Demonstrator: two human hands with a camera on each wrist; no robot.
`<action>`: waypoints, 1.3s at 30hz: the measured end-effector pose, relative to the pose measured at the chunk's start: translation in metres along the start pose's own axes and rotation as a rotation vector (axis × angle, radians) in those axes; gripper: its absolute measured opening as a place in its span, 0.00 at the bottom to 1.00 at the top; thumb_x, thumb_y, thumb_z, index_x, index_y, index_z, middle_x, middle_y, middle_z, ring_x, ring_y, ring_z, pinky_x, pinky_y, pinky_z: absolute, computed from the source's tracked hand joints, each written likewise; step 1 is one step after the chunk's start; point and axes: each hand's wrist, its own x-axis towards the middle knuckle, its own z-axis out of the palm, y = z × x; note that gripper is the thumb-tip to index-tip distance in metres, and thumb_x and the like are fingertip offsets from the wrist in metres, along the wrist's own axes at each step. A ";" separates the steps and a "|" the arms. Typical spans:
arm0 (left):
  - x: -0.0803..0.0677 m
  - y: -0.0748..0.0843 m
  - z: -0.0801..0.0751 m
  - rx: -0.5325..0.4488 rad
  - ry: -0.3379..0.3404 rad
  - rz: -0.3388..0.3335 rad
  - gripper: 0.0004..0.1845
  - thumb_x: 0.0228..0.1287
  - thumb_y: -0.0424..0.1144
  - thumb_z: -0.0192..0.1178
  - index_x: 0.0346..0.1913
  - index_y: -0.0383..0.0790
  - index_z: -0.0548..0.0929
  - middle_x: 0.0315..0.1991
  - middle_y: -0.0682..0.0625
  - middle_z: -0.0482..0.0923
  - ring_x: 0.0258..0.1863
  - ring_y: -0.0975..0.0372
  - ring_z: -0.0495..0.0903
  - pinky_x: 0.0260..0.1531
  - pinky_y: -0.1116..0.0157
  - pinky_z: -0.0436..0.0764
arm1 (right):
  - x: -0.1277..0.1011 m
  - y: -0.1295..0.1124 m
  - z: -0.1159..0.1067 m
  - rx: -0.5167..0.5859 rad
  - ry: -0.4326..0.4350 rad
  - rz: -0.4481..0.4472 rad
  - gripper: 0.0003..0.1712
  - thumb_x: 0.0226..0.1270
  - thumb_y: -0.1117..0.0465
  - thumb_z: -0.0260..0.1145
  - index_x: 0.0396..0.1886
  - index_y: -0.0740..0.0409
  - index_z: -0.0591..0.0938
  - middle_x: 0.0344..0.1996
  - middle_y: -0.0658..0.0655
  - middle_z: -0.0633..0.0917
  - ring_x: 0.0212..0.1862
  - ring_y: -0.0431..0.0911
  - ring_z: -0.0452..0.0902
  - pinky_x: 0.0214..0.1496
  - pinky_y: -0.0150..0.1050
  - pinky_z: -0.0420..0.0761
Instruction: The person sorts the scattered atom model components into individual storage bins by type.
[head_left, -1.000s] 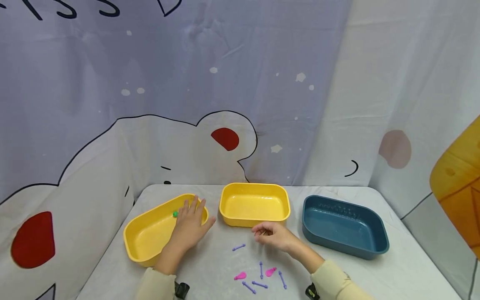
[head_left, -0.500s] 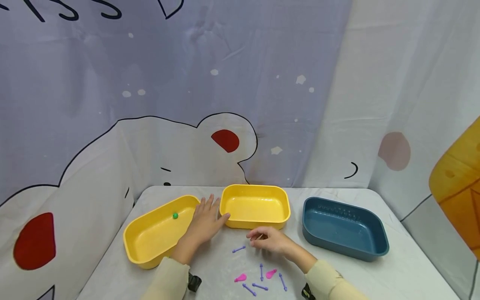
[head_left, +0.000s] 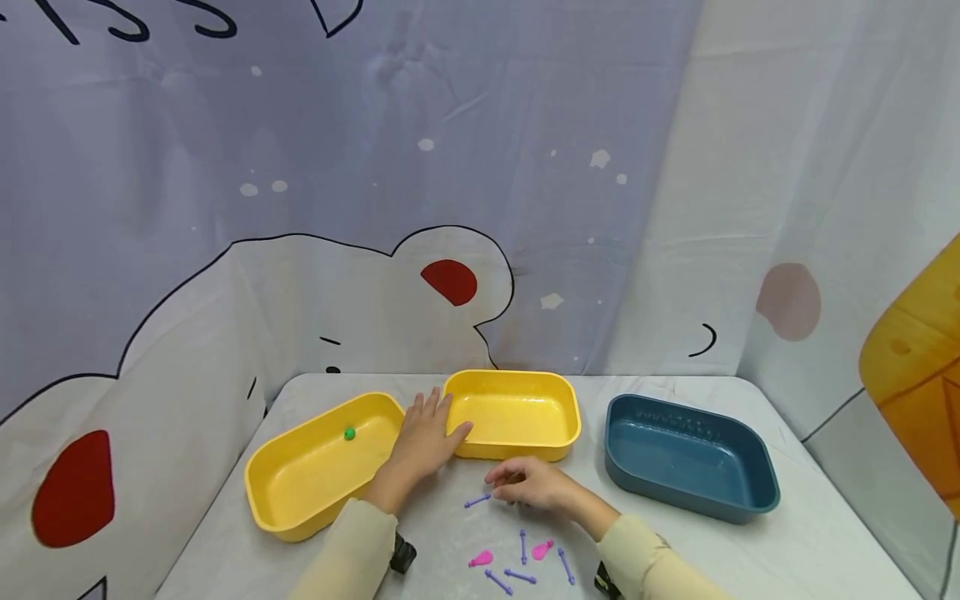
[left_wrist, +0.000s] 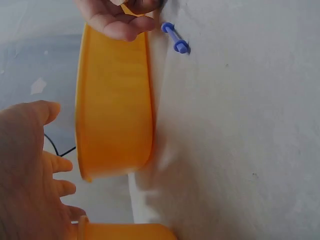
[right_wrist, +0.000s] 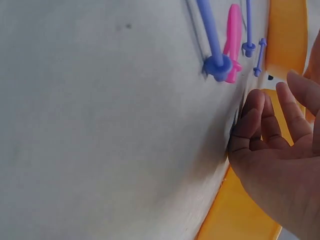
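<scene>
My left hand (head_left: 423, 437) has its fingers spread, between the left yellow bin (head_left: 258, 492) and the middle yellow bin (head_left: 517, 452), overlapping the middle bin's left edge in the head view. Nothing shows in its palm in the left wrist view. My right hand (head_left: 531, 483) hovers low in front of the middle bin, fingers loosely bent and no object between them in the right wrist view (right_wrist: 280, 130). Its fingertips are right beside a small purple rod (head_left: 477, 501) with a ringed end, lying on the table. A small green ball (head_left: 349, 433) sits inside the left bin.
Nearer the front lie several more purple rods (head_left: 522, 547) and two pink bulb-shaped pieces (head_left: 482, 558). A dark teal bin (head_left: 690, 497) stands to the right on the white table (head_left: 810, 550). A printed cloth (head_left: 360, 167) hangs behind.
My left hand has moved right, away from over the left bin, leaving the green ball there in full view. My right hand has shifted slightly left and nearer, toward the single purple rod.
</scene>
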 end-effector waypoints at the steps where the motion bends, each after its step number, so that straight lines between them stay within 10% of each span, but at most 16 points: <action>1: 0.001 0.000 0.001 0.004 0.000 0.002 0.42 0.74 0.65 0.47 0.79 0.38 0.60 0.81 0.38 0.49 0.80 0.41 0.44 0.77 0.43 0.46 | 0.001 0.000 0.000 -0.010 -0.002 0.000 0.10 0.70 0.61 0.69 0.49 0.56 0.88 0.39 0.51 0.87 0.36 0.42 0.77 0.38 0.33 0.79; 16: 0.021 0.004 0.005 0.057 -0.032 -0.006 0.44 0.75 0.67 0.43 0.80 0.38 0.58 0.81 0.39 0.49 0.80 0.41 0.45 0.77 0.44 0.48 | 0.013 -0.005 0.004 -0.261 -0.024 -0.070 0.09 0.63 0.62 0.74 0.43 0.50 0.90 0.41 0.49 0.83 0.45 0.44 0.75 0.50 0.38 0.75; 39: 0.033 0.013 0.017 0.040 -0.060 -0.034 0.46 0.74 0.67 0.44 0.80 0.36 0.54 0.82 0.36 0.42 0.81 0.44 0.43 0.77 0.48 0.52 | 0.016 0.001 0.011 -0.336 -0.001 -0.128 0.08 0.57 0.64 0.77 0.35 0.51 0.87 0.34 0.49 0.79 0.40 0.41 0.72 0.45 0.34 0.71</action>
